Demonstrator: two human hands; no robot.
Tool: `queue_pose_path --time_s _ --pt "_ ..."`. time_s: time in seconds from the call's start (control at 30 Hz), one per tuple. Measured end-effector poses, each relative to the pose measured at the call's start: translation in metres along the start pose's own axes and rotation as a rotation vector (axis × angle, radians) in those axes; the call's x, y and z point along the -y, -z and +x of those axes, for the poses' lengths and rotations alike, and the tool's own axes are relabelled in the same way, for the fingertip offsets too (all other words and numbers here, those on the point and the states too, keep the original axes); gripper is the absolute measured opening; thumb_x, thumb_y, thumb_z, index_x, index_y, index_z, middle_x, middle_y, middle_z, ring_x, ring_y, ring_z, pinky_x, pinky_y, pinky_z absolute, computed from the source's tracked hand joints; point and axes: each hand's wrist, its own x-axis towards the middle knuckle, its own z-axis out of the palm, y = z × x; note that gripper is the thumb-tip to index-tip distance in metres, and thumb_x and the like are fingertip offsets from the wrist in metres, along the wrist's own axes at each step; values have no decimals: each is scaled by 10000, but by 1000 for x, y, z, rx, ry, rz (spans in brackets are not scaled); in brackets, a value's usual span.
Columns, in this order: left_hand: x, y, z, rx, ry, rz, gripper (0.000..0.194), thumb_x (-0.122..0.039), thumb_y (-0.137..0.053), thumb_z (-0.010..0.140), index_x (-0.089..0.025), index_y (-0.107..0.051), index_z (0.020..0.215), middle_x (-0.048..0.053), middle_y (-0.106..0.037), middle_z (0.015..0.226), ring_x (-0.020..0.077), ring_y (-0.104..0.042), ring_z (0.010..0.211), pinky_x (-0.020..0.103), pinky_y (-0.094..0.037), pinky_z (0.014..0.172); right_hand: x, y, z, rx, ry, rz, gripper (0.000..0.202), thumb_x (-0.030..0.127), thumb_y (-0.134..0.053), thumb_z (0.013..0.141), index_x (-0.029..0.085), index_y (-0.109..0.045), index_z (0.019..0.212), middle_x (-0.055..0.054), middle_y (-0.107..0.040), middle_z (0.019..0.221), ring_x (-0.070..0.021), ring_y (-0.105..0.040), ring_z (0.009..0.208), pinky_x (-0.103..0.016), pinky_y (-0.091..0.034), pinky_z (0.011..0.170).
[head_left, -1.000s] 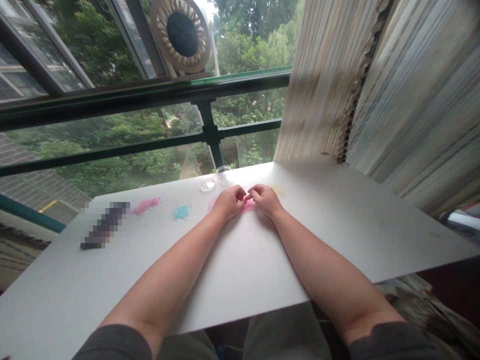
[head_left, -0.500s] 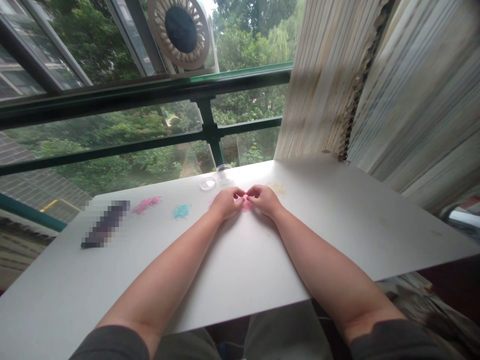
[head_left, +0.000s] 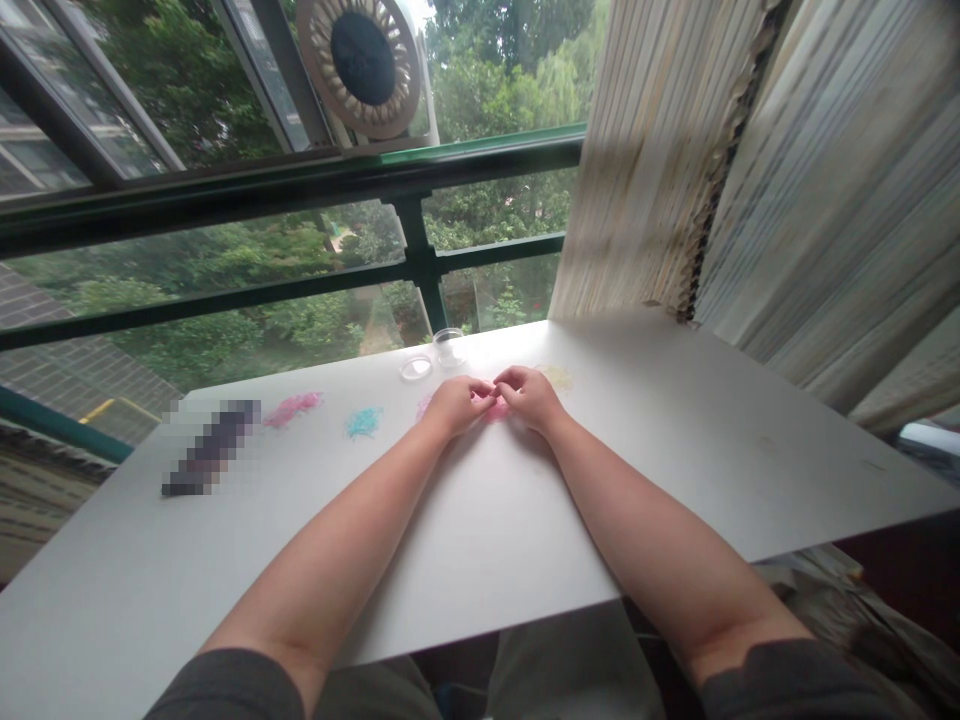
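On the white table (head_left: 480, 560), my left hand (head_left: 459, 403) and my right hand (head_left: 527, 396) meet over a small pink pile (head_left: 495, 410). The fingers of both hands are pinched together at the pile, and whatever sits between the fingertips is too small to name. Part of another pink pile (head_left: 424, 405) shows just left of my left hand. Behind my right hand lies a pale yellow pile (head_left: 556, 377).
Further left are a teal pile (head_left: 364, 422) and a larger pink pile (head_left: 295, 408), beside a dark pixelated object (head_left: 214, 448). A clear cup (head_left: 450, 348) and a clear lid (head_left: 415, 369) stand near the window edge. A curtain (head_left: 637, 170) hangs at the right.
My left fingertips have shifted slightly right, and the gap between the two hands has narrowed. More of the pink pile left of my left hand shows.
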Motion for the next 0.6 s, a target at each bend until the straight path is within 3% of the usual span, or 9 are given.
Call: queue_pose_path --time_s 0.33,0.6 --pt "4 -2 -1 38 -31 58 213 -262 -575 753 -232 -740 884 31 -698 887 169 -617 782 263 -471 755 -4 2 4 -59 -20 9 125 155 -488 719 160 -608 754 -34 -692 670 -151 -652 645 -251 -484 621" --pt "-1 0 -4 -19 41 -4 220 -282 -562 772 -203 -702 922 30 -721 871 161 -631 738 254 -472 691 3 1 -1 9 42 -57 99 188 -561 692 170 -635 755 -26 -685 712 -143 -616 636 -249 -477 611"
